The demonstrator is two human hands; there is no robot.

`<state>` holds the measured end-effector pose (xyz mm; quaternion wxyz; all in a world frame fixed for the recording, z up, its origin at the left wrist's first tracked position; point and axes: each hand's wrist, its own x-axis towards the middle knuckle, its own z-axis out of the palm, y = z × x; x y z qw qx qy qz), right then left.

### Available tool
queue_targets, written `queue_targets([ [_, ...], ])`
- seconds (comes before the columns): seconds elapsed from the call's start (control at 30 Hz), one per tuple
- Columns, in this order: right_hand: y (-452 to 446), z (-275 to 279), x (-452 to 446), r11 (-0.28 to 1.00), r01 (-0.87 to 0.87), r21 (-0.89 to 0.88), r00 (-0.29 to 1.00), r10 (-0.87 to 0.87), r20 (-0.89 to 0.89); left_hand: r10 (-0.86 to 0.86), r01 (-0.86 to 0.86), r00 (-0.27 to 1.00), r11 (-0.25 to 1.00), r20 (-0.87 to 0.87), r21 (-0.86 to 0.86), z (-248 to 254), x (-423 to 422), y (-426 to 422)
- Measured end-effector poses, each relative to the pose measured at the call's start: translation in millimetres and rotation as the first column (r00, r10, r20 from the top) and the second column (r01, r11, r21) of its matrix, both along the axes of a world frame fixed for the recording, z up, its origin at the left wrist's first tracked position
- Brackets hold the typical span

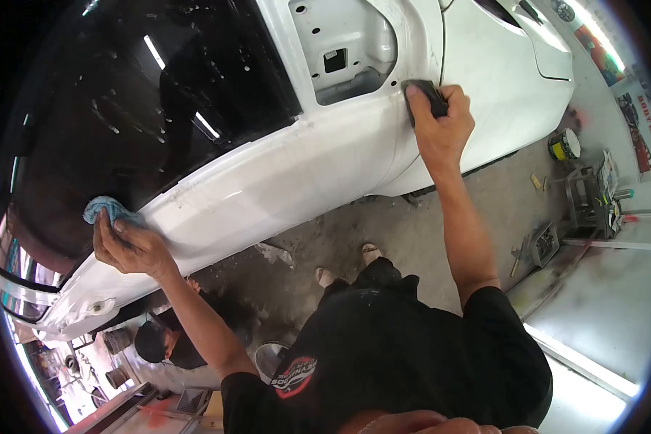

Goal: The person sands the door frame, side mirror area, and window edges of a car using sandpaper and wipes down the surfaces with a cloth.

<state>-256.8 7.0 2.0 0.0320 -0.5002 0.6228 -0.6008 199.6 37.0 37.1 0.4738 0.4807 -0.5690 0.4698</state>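
Note:
My left hand (132, 247) grips a bunched blue cloth (108, 207) near the lower edge of the car's dark window glass (217, 87). Its fingertips look smudged with grey. Over on the right, my right hand (443, 132) is closed around a black sanding block (434, 97), held against the white car body panel (354, 152). The block sits just beside an oval opening (375, 36) in the bodywork, close to a panel seam. Grey smears and a duller finish mark the white paint below the window. Pale drips run down the glass.
Another person (168, 340) in a dark cap crouches low beside the car at the left. A round container (270, 356) stands near them. Towards the right are a paint bucket (566, 145), a metal stand (593, 195) and a grey tray (544, 244) on the concrete floor (441, 224).

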Motion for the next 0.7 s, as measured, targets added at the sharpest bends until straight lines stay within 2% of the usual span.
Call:
queue_targets([
  [0.07,-20,18,-2,0.975,0.063,-0.211,0.945,-0.126,-0.301,-0.006,0.006,1.0,1.0,-0.004,0.011,1,0,1],
  [0.1,-29,27,-2,0.95,0.026,-0.312,0.924,-0.142,-0.355,-0.012,0.012,1.0,1.0,-0.014,0.015,0,0,0],
  [0.27,-38,20,-10,0.918,0.048,-0.395,0.862,-0.237,-0.448,-0.042,0.043,0.999,0.999,-0.026,0.019,-1,4,-1],
  [0.33,-56,33,-13,0.888,-0.004,-0.459,0.866,-0.227,-0.446,-0.058,0.058,0.998,0.998,-0.032,0.027,-2,4,1],
  [0.37,-70,61,-10,0.842,-0.06,-0.537,0.854,-0.235,-0.464,-0.046,0.047,0.999,0.998,-0.029,0.037,-2,4,2],
  [0.4,-77,94,-4,0.795,-0.204,-0.571,0.808,-0.193,-0.557,-0.042,0.043,0.999,0.998,-0.027,0.034,-1,5,1],
  [0.47,-86,116,0,0.747,-0.326,-0.579,0.765,-0.151,-0.626,-0.035,0.036,0.999,0.998,-0.022,0.046,-3,5,3],
  [0.57,-71,100,-15,0.803,-0.275,-0.529,0.739,-0.176,-0.651,-0.019,0.021,0.999,0.999,-0.039,0.047,-3,4,2],
  [0.67,-77,110,-3,0.812,-0.276,-0.514,0.789,-0.114,-0.604,-0.015,0.017,0.999,0.998,-0.043,0.053,-2,4,3],
  [0.7,-84,129,13,0.765,-0.363,-0.532,0.779,-0.064,-0.624,-0.013,0.015,0.999,0.999,-0.041,0.047,-2,3,3],
])
